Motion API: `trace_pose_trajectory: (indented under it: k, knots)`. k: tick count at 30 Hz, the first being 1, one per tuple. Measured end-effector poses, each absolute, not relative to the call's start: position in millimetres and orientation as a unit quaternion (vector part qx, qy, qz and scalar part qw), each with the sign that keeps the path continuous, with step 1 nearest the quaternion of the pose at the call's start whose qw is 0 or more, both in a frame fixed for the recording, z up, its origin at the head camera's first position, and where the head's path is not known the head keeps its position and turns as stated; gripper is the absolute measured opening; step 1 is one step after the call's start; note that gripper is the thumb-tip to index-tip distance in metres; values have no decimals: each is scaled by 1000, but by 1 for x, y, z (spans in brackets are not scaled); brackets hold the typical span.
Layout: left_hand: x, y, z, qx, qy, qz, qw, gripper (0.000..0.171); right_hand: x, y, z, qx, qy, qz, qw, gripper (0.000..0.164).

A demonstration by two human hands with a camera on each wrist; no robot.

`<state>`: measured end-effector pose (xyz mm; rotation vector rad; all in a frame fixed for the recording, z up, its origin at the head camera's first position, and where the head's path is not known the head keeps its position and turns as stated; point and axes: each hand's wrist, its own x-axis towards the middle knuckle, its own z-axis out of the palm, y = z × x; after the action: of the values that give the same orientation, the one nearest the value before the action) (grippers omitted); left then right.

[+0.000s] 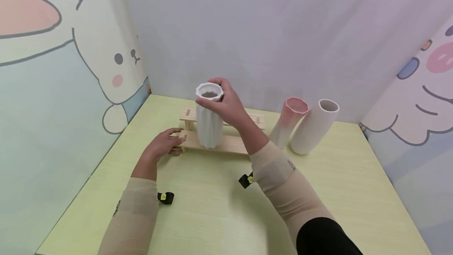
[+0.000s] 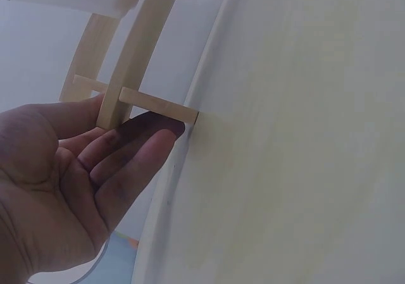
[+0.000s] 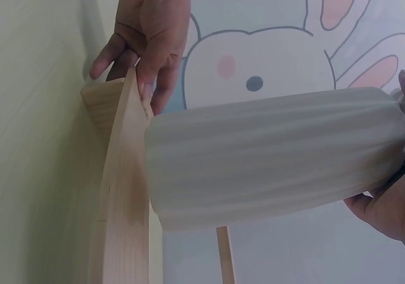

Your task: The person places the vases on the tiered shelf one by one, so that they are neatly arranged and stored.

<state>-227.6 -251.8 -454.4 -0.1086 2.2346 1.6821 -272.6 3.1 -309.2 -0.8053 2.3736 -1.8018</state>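
My right hand (image 1: 228, 101) grips a white fluted vase (image 1: 209, 125) near its scalloped rim, thumb in front and fingers behind. The vase stands upright in the head view, its base right at the lower board of a two-tier wooden stand (image 1: 231, 145). In the right wrist view the vase (image 3: 272, 157) reaches from my right hand (image 3: 386, 211) to the board's face. My left hand (image 1: 163, 143) holds the left end of that lower board. The left wrist view shows the left hand's thumb against the board (image 2: 136, 50) and its fingers (image 2: 136, 176) curled by the short leg.
Right of the stand are a pink-to-white vase (image 1: 290, 119) and a slanted smooth white vase (image 1: 315, 127), side by side on the pale table (image 1: 212, 207). A grey-white wall (image 1: 247, 38) stands behind, with cartoon-printed panels (image 1: 102, 50) at both sides.
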Motion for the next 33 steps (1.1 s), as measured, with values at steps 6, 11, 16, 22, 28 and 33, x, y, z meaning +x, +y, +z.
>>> trace_pose_trajectory:
  k: [6, 11, 16, 22, 28, 33]
  knots:
    - [-221, -246, -439, -37, 789, 588, 176, 59, -273, -3, -309, -269, 765, -584, 34, 73]
    - [-223, -248, -445, -34, 788, 590, 170, 61, -273, -9, -311, -271, 762, -587, 36, 73]
    - [-229, -252, -457, -35, 796, 583, 163, 64, -273, -15, -313, -271, 761, -588, 38, 73]
    - [-231, -252, -460, -37, 803, 573, 161, 64, -273, -19, -314, -275, 760, -588, 35, 72]
    - [-232, -251, -460, -36, 802, 573, 163, 62, -274, -22, -315, -279, 762, -584, 36, 72]
    - [-231, -250, -459, -28, 805, 572, 159, 62, -274, -24, -316, -275, 759, -589, 43, 73]
